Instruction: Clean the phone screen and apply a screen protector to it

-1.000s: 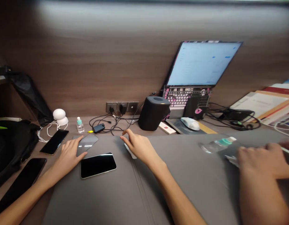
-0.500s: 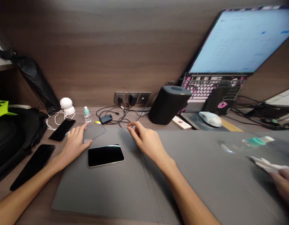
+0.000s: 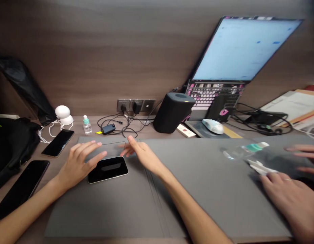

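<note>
A clear sheet with a thin dark edge, like a glass screen protector (image 3: 112,148), is tilted above the far side of a phone (image 3: 108,170). The phone lies screen up on the grey desk mat (image 3: 108,210). At the sheet's left end, my left hand (image 3: 79,161) grips it between thumb and fingers; the exact contact is hard to see. My right hand (image 3: 144,154) is at the right end, thumb raised and apart from the fingers, whose tips show through or just beside the sheet. Whether they touch it I cannot tell.
Two dark phones (image 3: 58,143) (image 3: 22,186) lie left, near a small dropper bottle (image 3: 87,125) and cables. A black speaker (image 3: 173,113) and laptop (image 3: 218,91) stand behind. At right, another person's hand (image 3: 291,200) touches a white tissue (image 3: 261,167) beside a clear bottle (image 3: 244,151).
My view has turned right. The clear sheet has moved right, over the phone's far edge, with my left hand. My right hand's fingers have come to its right end and spread.
</note>
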`<state>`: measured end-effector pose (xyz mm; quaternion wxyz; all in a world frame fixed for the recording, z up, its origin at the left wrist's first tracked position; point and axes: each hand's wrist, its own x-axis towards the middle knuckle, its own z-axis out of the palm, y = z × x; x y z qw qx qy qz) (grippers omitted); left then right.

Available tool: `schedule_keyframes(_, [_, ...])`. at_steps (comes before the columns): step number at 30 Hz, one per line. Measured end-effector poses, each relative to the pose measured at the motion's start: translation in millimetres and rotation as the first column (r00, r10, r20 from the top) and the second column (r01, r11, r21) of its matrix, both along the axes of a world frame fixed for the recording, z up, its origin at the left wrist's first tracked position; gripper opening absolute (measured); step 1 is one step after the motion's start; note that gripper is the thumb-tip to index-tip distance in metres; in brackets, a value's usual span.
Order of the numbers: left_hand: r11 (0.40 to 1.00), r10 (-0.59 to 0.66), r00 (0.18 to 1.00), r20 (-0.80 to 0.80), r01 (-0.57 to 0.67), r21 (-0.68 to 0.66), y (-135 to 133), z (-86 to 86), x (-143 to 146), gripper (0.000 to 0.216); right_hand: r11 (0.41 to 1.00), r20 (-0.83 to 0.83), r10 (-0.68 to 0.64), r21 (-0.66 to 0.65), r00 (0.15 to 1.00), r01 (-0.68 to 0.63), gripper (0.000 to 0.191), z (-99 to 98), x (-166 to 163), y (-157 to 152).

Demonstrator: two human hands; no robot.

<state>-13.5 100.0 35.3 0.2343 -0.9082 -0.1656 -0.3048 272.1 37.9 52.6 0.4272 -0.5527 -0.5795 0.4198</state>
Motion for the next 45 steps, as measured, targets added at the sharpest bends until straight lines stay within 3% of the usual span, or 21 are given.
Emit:
schedule_keyframes(3, [0.998, -0.054, 0.998, -0.016, 0.055, 0.021, 2, -0.6, -2, 0.059, 0.995, -0.048, 0.078, -0.058, 0.996, -0.081, 0.087, 2.1, 0, 1])
schedule_keyframes(10, [0.99, -0.075, 0.997, 0.029, 0.071, 0.118, 10, -4.9, -3, 0.057, 0.993, 0.012, 0.108, -0.056, 0.994, -0.107, 0.069, -2.7, 5, 1])
schedule_keyframes(16, [0.995, -0.052, 0.998, 0.029, 0.054, -0.079, 7, -7.8, -6, 0.068, 0.986, -0.003, 0.159, -0.043, 0.987, -0.159, 0.054, 7.9, 11, -3])
schedule_keyframes(23, [0.995, -0.011, 1.0, 0.009, 0.01, 0.1, 5, 0.8, -2, 0.075, 0.955, -0.117, 0.283, -0.063, 0.952, -0.291, 0.048, 12.3, 16, -3])
schedule_keyframes(29, [0.968, -0.059, 0.998, -0.017, 0.061, 0.244, 4, 4.8, -2, 0.063, 0.933, -0.223, 0.319, -0.094, 0.921, -0.346, 0.044, 12.8, 22, -4])
schedule_keyframes(31, [0.987, -0.085, 0.996, 0.032, 0.079, 0.141, 5, 5.8, -3, 0.066, 0.931, -0.223, 0.304, -0.134, 0.926, -0.339, 0.047, 12.5, 26, -3])
schedule_keyframes(33, [0.989, -0.105, 0.972, 0.208, 0.125, -0.085, 8, 6.0, -3, 0.067, 0.944, -0.181, 0.275, -0.138, 0.944, -0.301, 0.051, 11.7, 29, -3])
schedule_keyframes(35, [0.899, -0.062, 0.928, 0.368, 0.212, -0.383, 13, 5.4, -3, 0.06, 0.959, -0.103, 0.259, -0.094, 0.96, -0.268, 0.056, 10.7, 32, -3])
schedule_keyframes(36, [0.799, -0.027, 0.92, 0.39, 0.254, -0.545, 16, 4.9, -2, 0.058, 0.962, -0.056, 0.263, -0.065, 0.963, -0.266, 0.058, 10.3, 33, -3])
schedule_keyframes(38, [0.54, 0.024, 0.941, 0.338, 0.272, -0.796, 21, 4.0, -1, 0.063, 0.959, 0.039, 0.283, -0.015, 0.958, -0.282, 0.061, 10.2, 33, -3])
schedule_keyframes(39, [0.431, 0.042, 0.956, 0.29, 0.244, -0.869, 22, 3.7, 0, 0.064, 0.956, 0.084, 0.293, 0.002, 0.952, -0.294, 0.061, 10.4, 33, -4])
schedule_keyframes(40, [0.359, 0.061, 0.967, 0.247, 0.21, -0.91, 23, 3.5, 1, 0.064, 0.952, 0.125, 0.301, 0.014, 0.945, -0.305, 0.06, 10.7, 32, -5])
schedule_keyframes(45, [0.234, 0.114, 0.983, 0.142, 0.112, -0.966, 19, 5.3, 6, 0.061, 0.939, 0.272, 0.319, 0.035, 0.908, -0.341, 0.058, 9.3, 30, -6])
